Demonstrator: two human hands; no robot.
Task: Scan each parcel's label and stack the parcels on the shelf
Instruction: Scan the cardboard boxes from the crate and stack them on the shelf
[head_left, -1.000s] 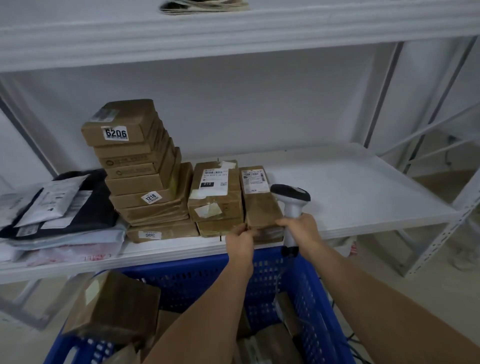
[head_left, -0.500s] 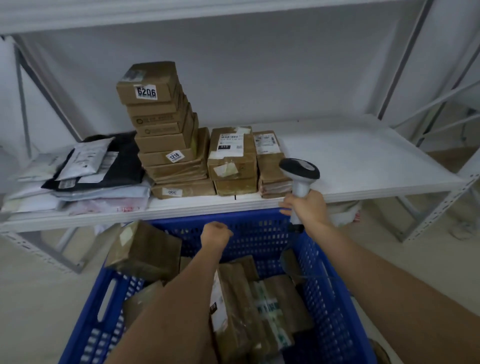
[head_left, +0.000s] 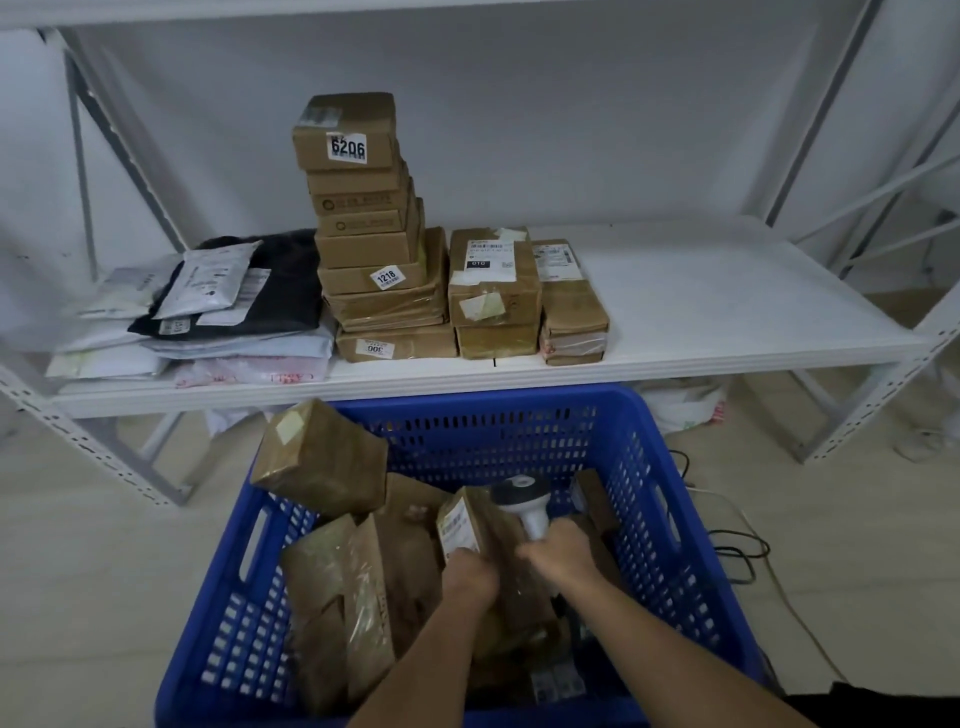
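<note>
Both hands are down inside the blue crate (head_left: 670, 525). Left hand (head_left: 467, 574) — grip closed round a brown parcel (head_left: 480, 525), lower end held, white label (head_left: 457, 530) facing left/up. Right hand (head_left: 563, 551) — grip wrapped round the handle of a grey handheld scanner (head_left: 522, 499), head sitting just beside the parcel's upper edge, to its right.

Crate contents: several more brown taped parcels standing on edge, left of the held one; one larger brown parcel (head_left: 322, 460) tilted against the far-left corner of the crate, resting over the rim.

White shelf (head_left: 727, 301) directly behind crate. On it, approx. centre: tall stack of boxes, top box (head_left: 345, 132) marked 6206, a lower one marked 1218 (head_left: 387, 277), bottom one tagged 300 upside down. Touching it on the right — a shorter stack (head_left: 493, 291) w/ white labels on top, then a narrow low stack (head_left: 571, 317) at its right side. Left end of shelf: pile of soft mailer bags (head_left: 218, 306), white, black and grey, overlapping.

Black and white cables (head_left: 737, 551) lie on the floor right of the crate.
</note>
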